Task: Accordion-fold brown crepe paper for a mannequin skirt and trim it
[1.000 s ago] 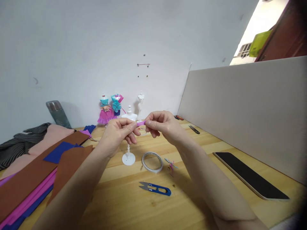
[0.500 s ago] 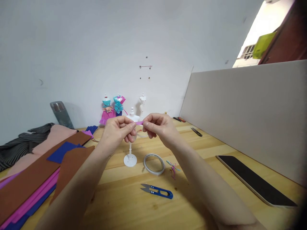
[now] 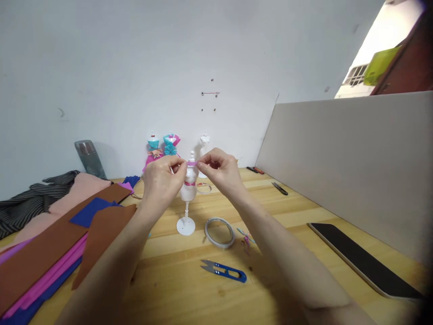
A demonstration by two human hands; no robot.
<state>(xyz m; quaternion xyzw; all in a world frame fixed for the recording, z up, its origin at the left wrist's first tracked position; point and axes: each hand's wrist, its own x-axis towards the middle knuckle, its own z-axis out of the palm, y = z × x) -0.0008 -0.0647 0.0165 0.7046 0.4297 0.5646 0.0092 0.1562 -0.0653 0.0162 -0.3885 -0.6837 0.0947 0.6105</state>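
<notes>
Between my two hands a short purple strip point(image 3: 192, 164) is stretched level, in front of the neck of a small white dress form point(image 3: 188, 193). My left hand point(image 3: 165, 176) pinches its left end between thumb and finger. The right end sits in the pinch of my right hand point(image 3: 219, 168). The dress form stands upright on a round white base, with a pink band round its waist. Whether the strip touches the neck I cannot tell.
Blue thread snips point(image 3: 225, 271), a roll of tape point(image 3: 219, 232) and thread scraps point(image 3: 246, 238) lie in front. Fabric pieces point(image 3: 43, 243) cover the left side, near a flask point(image 3: 89, 158). Dressed miniature forms point(image 3: 170, 146) stand by the wall. A phone-like black slab point(image 3: 361, 259) lies right.
Both hands have risen slightly, bringing the purple strip up to the dress form's neck. The form's body and pink waist band now show between the hands. The view has shifted a little.
</notes>
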